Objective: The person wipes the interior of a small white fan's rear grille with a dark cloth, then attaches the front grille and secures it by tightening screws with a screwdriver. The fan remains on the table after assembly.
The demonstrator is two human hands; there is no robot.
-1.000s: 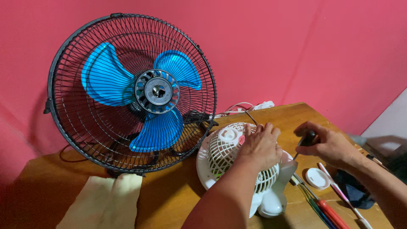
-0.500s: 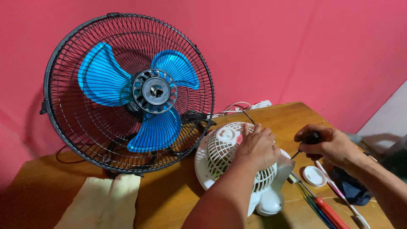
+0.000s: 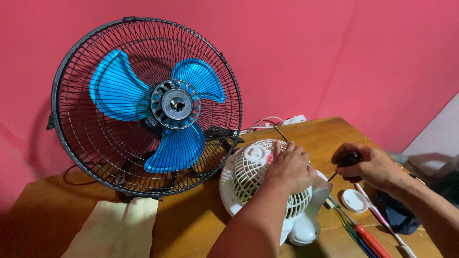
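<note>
A small white fan (image 3: 248, 177) lies face down on the wooden table (image 3: 191, 224), its slotted rear housing up. My left hand (image 3: 289, 167) rests flat on that housing and presses it down. My right hand (image 3: 366, 165) grips the black handle of a screwdriver (image 3: 346, 160), whose thin shaft slants down to the fan's right edge.
A large black-caged fan with blue blades (image 3: 148, 107) stands at the back left against the pink wall. A cream cloth (image 3: 117, 227) lies in front of it. A white round cap (image 3: 355, 200), a red-handled screwdriver (image 3: 370, 239), a thin pink-and-white tool (image 3: 382, 220), a dark cloth (image 3: 394, 212) and white cables (image 3: 277, 122) lie around.
My right hand has turned slightly on the screwdriver handle and dropped a little. My left hand stays on the white fan.
</note>
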